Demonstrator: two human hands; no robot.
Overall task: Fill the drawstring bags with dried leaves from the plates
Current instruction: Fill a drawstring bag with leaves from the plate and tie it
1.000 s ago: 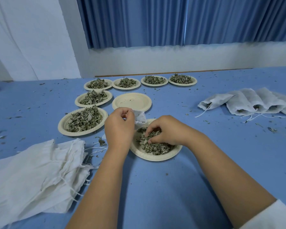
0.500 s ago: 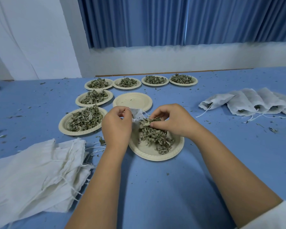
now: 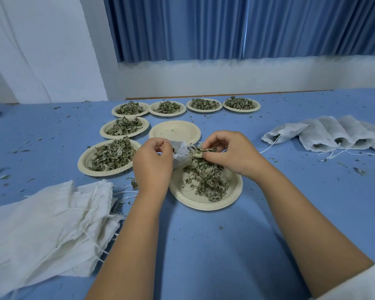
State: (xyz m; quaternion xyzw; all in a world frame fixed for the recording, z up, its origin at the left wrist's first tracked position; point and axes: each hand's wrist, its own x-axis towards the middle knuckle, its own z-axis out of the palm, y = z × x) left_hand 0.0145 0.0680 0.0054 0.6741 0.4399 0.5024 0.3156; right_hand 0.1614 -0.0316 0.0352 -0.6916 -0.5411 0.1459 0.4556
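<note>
My left hand (image 3: 153, 164) pinches the rim of a small white drawstring bag (image 3: 180, 151), holding its mouth up over the near paper plate (image 3: 191, 197). My right hand (image 3: 231, 153) grips a clump of dried leaves (image 3: 198, 151) right at the bag's mouth. More dried leaves (image 3: 206, 180) lie heaped on that plate below my hands. Most of the bag is hidden behind my left hand.
Several plates of leaves stand behind, the nearest at left (image 3: 109, 156), plus one bare plate (image 3: 174, 133). A pile of flat white bags (image 3: 46, 224) lies at the near left. Filled bags (image 3: 325, 134) lie in a row at right. Leaf crumbs dot the blue table (image 3: 204, 245).
My right hand has lifted from the plate's leaf pile with a clump and moved up to the bag's mouth. My left hand has raised the bag slightly.
</note>
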